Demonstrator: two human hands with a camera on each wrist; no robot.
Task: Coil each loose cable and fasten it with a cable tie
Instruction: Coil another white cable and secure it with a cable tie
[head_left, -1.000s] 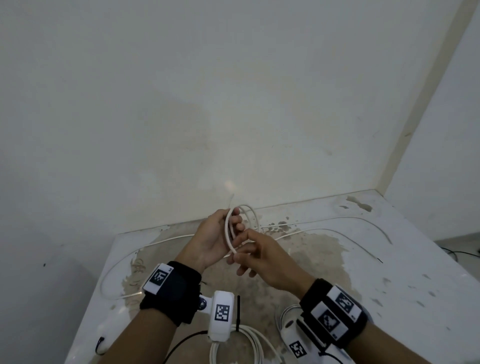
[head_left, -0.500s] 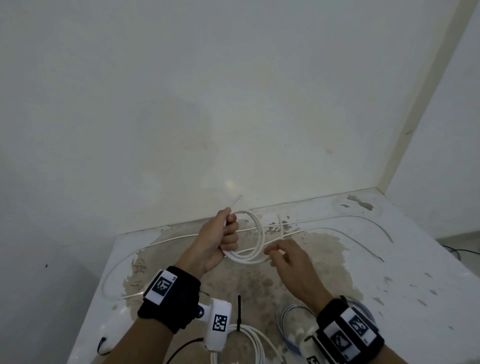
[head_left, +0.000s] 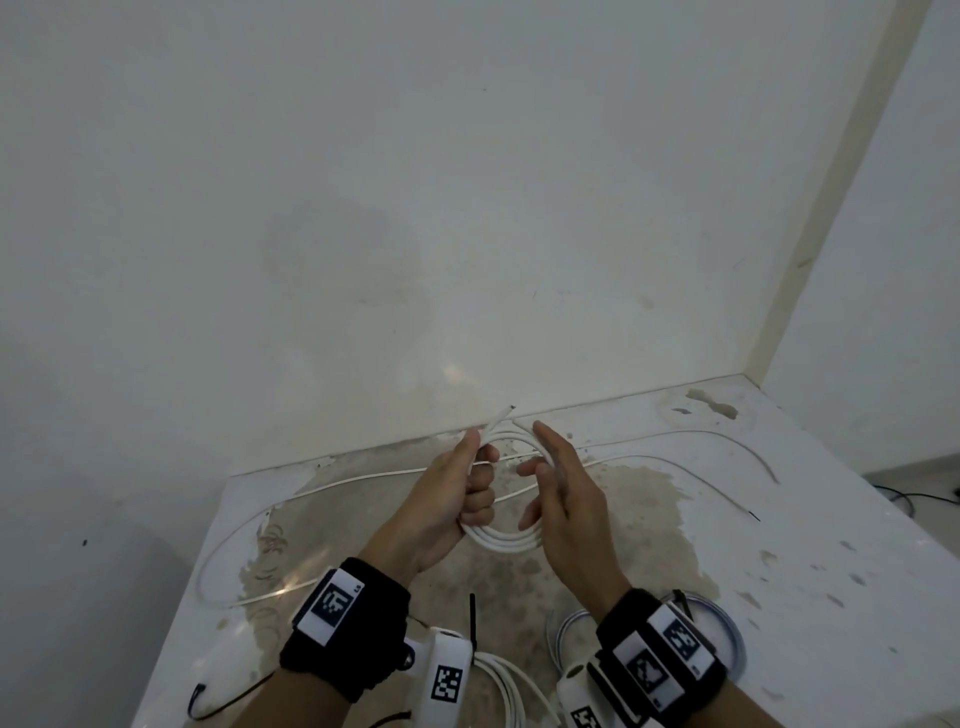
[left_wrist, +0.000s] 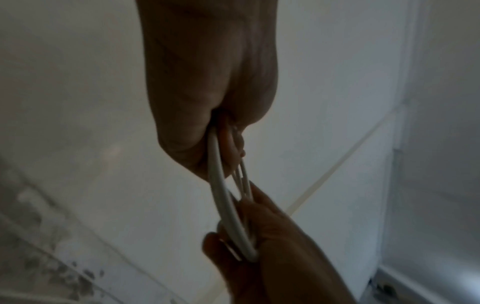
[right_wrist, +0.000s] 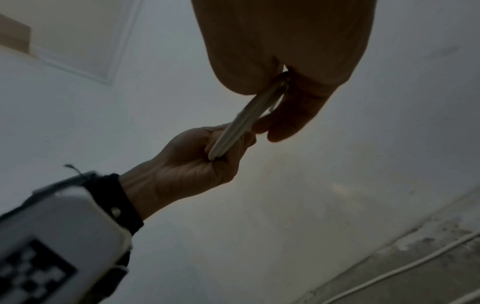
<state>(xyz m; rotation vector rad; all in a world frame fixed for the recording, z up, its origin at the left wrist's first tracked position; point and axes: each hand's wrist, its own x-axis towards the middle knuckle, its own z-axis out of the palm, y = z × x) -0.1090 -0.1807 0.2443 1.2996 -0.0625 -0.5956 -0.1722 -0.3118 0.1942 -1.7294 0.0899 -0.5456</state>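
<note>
Head view showed the left hand (head_left: 447, 499) with fingers curled round the white cable coil (head_left: 500, 543) at 9 o'clock; the right hand (head_left: 567, 501) pinched it at 3 o'clock, thumb against fingers.

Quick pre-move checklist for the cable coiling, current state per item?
1. Grip: ok, the left hand has its fingers curled round the coil.
2. Support: ok, the right hand holds the coil's other side between thumb and fingers.
3. Fully coiled: not ok, a long loose cable lies across the table.
4. End tucked: not ok, the cable end sticks out above the left hand.
5. Spare tie: cannot tell; the black tie near the wrists seems to be already on a finished coil.
</note>
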